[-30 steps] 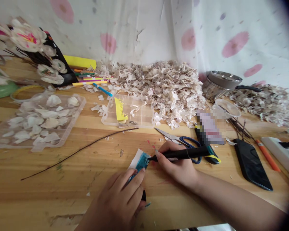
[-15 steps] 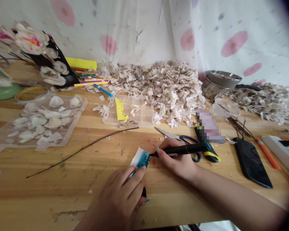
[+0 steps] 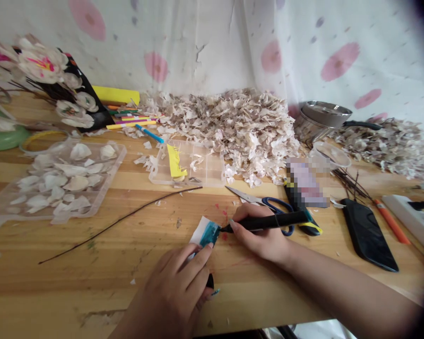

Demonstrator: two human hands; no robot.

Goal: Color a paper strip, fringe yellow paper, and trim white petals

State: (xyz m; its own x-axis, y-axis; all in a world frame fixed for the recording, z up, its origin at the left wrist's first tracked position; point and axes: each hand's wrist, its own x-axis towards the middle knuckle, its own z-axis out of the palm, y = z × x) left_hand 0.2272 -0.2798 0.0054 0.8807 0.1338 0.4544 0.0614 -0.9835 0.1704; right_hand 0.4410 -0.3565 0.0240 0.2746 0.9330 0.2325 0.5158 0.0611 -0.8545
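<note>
My right hand is closed round a black marker. The marker's tip touches the edge of a small white paper strip, which is coloured teal over its right part. My left hand holds this strip down on the wooden table with its fingertips, covering the lower end. Out from under the left fingers pokes a small black piece, possibly the marker's cap. Behind the right hand lie scissors with blue handles. A thin dark stem curves across the wood to the left.
White petals fill a clear plastic tray on the left. Another clear tray holds a yellow scrap. Behind is a heap of dried petals, with a metal pot beside it. To the right lie a black phone and an orange marker.
The view has shifted slightly. Both hands keep nearly the same place, with the marker's tip still at the strip's edge.
</note>
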